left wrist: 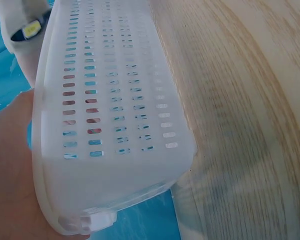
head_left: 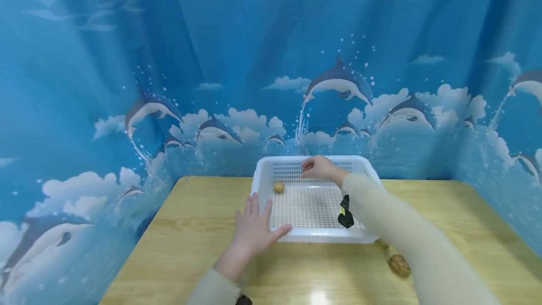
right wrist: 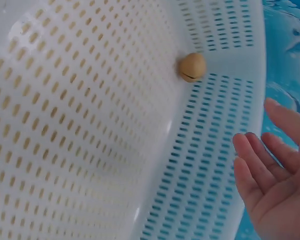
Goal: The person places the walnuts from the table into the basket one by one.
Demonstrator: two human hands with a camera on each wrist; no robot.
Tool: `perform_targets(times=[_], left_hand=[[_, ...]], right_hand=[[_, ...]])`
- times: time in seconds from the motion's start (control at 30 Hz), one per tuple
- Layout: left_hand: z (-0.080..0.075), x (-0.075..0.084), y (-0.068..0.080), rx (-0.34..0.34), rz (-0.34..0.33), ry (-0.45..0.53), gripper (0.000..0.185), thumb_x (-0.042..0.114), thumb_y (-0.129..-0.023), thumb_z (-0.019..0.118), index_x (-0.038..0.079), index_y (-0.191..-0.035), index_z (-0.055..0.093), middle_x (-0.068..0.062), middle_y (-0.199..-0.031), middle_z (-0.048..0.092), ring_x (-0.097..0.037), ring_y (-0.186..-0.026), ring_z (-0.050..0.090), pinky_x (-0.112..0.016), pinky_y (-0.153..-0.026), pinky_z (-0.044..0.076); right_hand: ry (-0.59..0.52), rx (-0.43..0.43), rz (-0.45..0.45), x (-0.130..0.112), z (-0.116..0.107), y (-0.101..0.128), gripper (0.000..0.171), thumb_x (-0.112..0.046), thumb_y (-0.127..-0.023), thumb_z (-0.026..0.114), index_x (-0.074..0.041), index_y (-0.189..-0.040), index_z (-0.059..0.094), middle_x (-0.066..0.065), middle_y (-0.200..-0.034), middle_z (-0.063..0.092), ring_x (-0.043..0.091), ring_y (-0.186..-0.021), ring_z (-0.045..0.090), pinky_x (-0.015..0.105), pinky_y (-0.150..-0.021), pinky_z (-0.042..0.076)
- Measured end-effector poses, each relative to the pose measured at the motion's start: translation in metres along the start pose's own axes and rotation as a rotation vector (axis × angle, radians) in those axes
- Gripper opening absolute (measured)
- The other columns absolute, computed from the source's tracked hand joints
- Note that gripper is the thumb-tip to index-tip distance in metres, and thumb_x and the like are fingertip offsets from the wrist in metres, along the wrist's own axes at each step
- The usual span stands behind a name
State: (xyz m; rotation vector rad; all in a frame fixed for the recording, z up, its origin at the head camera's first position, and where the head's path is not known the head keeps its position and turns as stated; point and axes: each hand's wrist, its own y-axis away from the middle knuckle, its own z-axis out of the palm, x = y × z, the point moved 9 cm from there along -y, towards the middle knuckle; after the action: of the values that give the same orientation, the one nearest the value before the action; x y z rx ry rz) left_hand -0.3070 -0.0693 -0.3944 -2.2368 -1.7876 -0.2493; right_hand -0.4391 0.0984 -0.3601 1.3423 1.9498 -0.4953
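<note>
A white perforated basket (head_left: 315, 237) stands at the far middle of a wooden table (head_left: 190, 229). One small tan nut (head_left: 278, 187) lies in its far left corner, also seen in the right wrist view as the nut (right wrist: 192, 67) against the slotted wall (right wrist: 210, 165). My right hand (head_left: 319, 168) hovers over the basket's far side, palm empty and fingers (right wrist: 255, 162) loosely spread. My left hand (head_left: 254, 225) lies flat by the near left corner with straight fingers, thumb against the basket's front wall (left wrist: 115, 100).
A second, larger walnut (head_left: 399, 265) lies on the table just right of the basket's near edge, partly under my right forearm. Blue dolphin-print curtains (head_left: 338, 84) close in the table on three sides. Bare wood (left wrist: 250, 100) stretches left of the basket.
</note>
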Motion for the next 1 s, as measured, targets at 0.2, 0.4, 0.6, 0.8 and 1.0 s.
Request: perform_targets(times=[0.2, 0.4, 0.6, 0.8, 1.0], left_hand=[[0.001, -0.006, 0.003, -0.006, -0.029, 0.009, 0.091, 0.073, -0.081, 0.044, 0.009, -0.144, 0.034, -0.026, -0.151, 0.011, -0.043, -0.138, 0.009, -0.069, -0.102, 0.011], [0.004, -0.006, 0.002, -0.027, -0.039, -0.002, 0.095, 0.078, -0.079, 0.039, 0.013, -0.147, 0.029, -0.022, -0.153, 0.008, -0.040, -0.139, 0.005, -0.066, -0.104, 0.009], [0.002, -0.004, 0.000, -0.038, -0.035, -0.014, 0.095, 0.078, -0.079, 0.038, 0.015, -0.148, 0.025, -0.021, -0.154, 0.005, -0.039, -0.139, 0.003, -0.065, -0.105, 0.008], [0.001, -0.004, 0.000, -0.047, -0.035, -0.022, 0.094, 0.077, -0.079, 0.039, 0.014, -0.148, 0.026, -0.022, -0.153, 0.007, -0.040, -0.139, 0.004, -0.066, -0.104, 0.007], [0.006, -0.006, -0.002, -0.054, -0.035, -0.020, 0.094, 0.078, -0.079, 0.038, 0.015, -0.149, 0.025, -0.021, -0.154, 0.004, -0.039, -0.139, 0.002, -0.065, -0.105, 0.008]], right_hand=[[0.045, -0.013, 0.025, 0.008, -0.024, 0.007, 0.055, -0.027, -0.087, 0.066, 0.002, -0.131, 0.050, 0.016, -0.121, 0.059, 0.031, -0.112, 0.053, 0.045, -0.091, 0.046], [-0.017, 0.015, 0.016, 0.023, -0.052, 0.056, 0.068, -0.040, -0.087, 0.064, 0.001, -0.137, 0.043, 0.019, -0.130, 0.052, 0.035, -0.120, 0.047, 0.048, -0.095, 0.043], [-0.071, 0.051, 0.037, 0.044, -0.072, 0.110, 0.069, -0.040, -0.088, 0.062, 0.001, -0.139, 0.039, 0.022, -0.134, 0.048, 0.039, -0.123, 0.043, 0.053, -0.097, 0.039], [-0.091, 0.106, 0.053, 0.070, -0.081, 0.144, 0.066, -0.036, -0.091, 0.059, 0.004, -0.138, 0.037, 0.025, -0.134, 0.047, 0.041, -0.122, 0.044, 0.056, -0.096, 0.039], [-0.105, 0.146, 0.048, 0.092, -0.082, 0.177, 0.062, -0.030, -0.094, 0.056, 0.009, -0.138, 0.035, 0.028, -0.133, 0.046, 0.043, -0.118, 0.047, 0.057, -0.093, 0.041]])
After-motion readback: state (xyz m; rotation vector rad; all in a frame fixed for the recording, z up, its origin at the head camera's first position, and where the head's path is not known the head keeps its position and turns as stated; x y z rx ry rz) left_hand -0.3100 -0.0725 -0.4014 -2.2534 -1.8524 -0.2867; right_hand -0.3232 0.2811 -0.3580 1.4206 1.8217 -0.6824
